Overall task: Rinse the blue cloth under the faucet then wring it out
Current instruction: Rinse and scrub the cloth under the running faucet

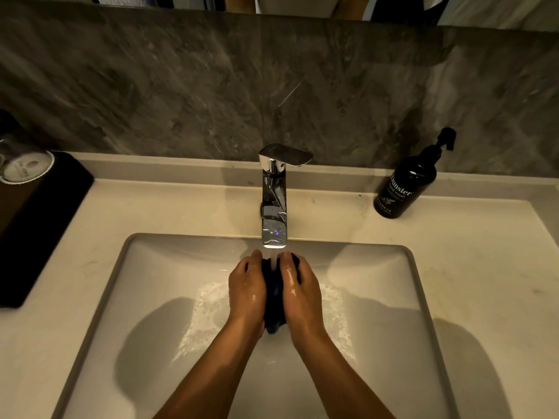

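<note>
A dark blue cloth (pixel 274 294) is bunched into a narrow wad between my two hands, over the middle of the white sink (pixel 145 276). My left hand (pixel 246 293) presses it from the left and my right hand (pixel 301 293) from the right, fingers curled around it. Water runs from the chrome faucet (pixel 273 201) straight onto the top of the cloth between my fingertips. Both hands are wet. Most of the cloth is hidden by my palms; a dark end sticks out below near my wrists.
A black hand wash pump bottle (pixel 405 189) stands on the pale counter (pixel 472 267) at the back right. A black tray (pixel 39 225) with covered glasses (pixel 25 167) sits at the left. Water splashes in the basin around my hands. A grey stone wall rises behind.
</note>
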